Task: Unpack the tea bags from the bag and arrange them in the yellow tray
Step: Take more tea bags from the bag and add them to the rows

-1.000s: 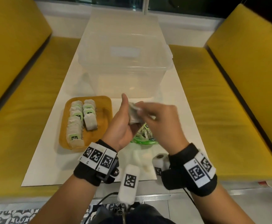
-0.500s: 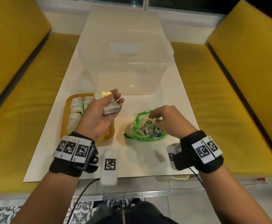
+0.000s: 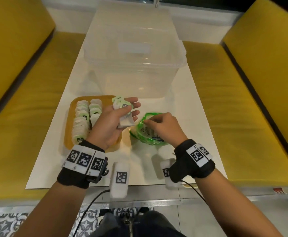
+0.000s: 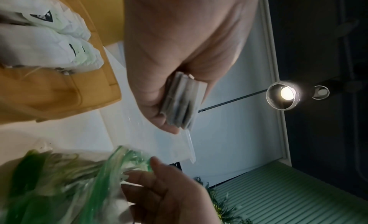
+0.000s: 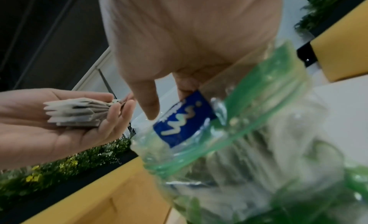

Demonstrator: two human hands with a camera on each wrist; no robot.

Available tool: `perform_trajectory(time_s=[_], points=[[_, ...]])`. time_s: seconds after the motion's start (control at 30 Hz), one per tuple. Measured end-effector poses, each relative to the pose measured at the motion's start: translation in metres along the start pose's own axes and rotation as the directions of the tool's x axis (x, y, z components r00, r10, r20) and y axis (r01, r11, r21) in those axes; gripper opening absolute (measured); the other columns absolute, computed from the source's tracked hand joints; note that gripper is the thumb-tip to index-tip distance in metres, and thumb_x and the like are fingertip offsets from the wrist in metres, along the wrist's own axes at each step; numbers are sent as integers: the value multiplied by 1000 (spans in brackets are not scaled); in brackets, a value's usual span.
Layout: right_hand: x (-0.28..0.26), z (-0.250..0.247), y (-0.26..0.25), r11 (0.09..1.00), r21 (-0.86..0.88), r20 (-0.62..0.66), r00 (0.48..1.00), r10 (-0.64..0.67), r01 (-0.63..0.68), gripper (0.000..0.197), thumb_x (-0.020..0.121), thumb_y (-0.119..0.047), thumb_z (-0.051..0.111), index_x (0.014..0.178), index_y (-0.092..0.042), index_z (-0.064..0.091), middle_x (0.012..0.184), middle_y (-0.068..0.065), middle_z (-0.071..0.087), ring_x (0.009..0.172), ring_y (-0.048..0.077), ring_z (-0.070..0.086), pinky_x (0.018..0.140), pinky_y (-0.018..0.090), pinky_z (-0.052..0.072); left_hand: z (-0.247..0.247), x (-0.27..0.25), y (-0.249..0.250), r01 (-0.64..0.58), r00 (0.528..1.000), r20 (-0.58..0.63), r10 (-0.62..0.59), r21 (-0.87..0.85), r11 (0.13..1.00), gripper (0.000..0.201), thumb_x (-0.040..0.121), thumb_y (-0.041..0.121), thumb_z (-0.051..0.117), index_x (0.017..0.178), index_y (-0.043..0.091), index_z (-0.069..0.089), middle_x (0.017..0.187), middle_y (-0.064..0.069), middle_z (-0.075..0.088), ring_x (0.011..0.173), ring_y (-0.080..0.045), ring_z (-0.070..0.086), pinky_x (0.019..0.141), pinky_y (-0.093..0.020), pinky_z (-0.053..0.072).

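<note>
Mid-unpacking: the left hand (image 3: 113,124) cups a stack of tea bags (image 3: 123,112) beside the tray (image 3: 68,139), where two rows already lie. The right hand (image 3: 163,129) pinches the bag (image 3: 144,136) rim; next it probably must reach inside for more.

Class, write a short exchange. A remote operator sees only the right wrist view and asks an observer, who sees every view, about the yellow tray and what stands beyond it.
Operator: I see the bag and a stack of tea bags in the left hand. Is anything in the yellow tray?
Observer: Yes. The head view shows two rows of tea bags lying in the yellow tray.
Operator: What stands beyond the tray?
Observer: A clear plastic bin stands on the table, behind both tray and bag.
</note>
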State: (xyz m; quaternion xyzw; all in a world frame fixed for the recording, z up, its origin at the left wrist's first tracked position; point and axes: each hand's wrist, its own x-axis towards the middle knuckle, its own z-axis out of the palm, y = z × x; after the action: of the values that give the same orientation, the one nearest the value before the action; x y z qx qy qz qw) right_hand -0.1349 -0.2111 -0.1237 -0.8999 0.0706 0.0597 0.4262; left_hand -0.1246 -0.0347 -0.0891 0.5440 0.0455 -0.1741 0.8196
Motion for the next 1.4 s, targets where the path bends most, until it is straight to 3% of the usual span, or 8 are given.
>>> perform_trajectory(time_s=[0.23,0.37,0.57,0.67,1.0,1.13,1.3,1.4], points=[[6,12,5,999,43,-128,992,13,-7,24,79,-42,68,79,-19,75,73,-6,72,74,12,67,72,31,55,3,-3,-5,-5,1000,5,5,-34,999,39,97,1,47,129,22,54,99,-9,73,82,-16,69,68,-23,56],[10,17,2,999,10,-82,996,47,-47,44,74,-56,65,94,-17,73,78,0,72,77,20,68,75,40,56,4,-3,-8,14,1000,-11,-14,-9,1000,22,98,3,47,116,13,55,96,-5,75,80,-14,70,64,-21,55],[5,25,0,999,-46,-17,1000,-15,14,9,81,-21,67,81,-20,76,67,-1,69,68,21,66,69,36,56,5,-2,-11,39,998,-56,-38,23,999,21,98,4,49,116,8,59,100,-5,73,82,-15,69,66,-23,57],[3,17,4,997,-76,-45,999,-18,14,22,81,-6,63,87,-21,78,75,-7,66,77,17,65,73,32,56,5,-1,-12,33,994,-108,-30,27,999,22,97,5,51,117,7,60,100,-4,68,80,-15,69,61,-21,55],[-11,-52,-10,988,110,-67,993,-101,108,27,82,7,58,94,-10,75,82,2,65,74,16,60,69,32,50,4,0,-6,29,985,-171,-29,-3,1000,13,97,7,53,103,16,60,89,-1,68,79,-13,68,57,-21,54],[-12,-64,-10,993,3,-65,990,-121,122,22,83,1,61,77,-17,70,72,-7,62,64,12,56,57,18,42,7,1,-6,35,984,-176,-37,-10,999,9,97,10,53,102,15,59,91,-3,66,77,-12,68,57,-22,55],[-13,-66,-15,978,-50,-50,977,-206,203,33,80,4,58,67,-25,66,116,-3,63,111,10,55,92,28,42,9,-1,-5,86,985,-140,-97,-85,993,12,98,11,53,105,12,62,85,-2,66,72,-13,69,61,-23,55],[-15,-65,-21,956,39,-107,953,-285,290,40,79,8,56,62,-28,64,119,-3,61,114,10,55,91,39,48,11,-2,-5,121,985,-110,-135,-121,985,13,98,16,53,104,13,64,84,-1,61,70,-13,65,59,-22,53]])
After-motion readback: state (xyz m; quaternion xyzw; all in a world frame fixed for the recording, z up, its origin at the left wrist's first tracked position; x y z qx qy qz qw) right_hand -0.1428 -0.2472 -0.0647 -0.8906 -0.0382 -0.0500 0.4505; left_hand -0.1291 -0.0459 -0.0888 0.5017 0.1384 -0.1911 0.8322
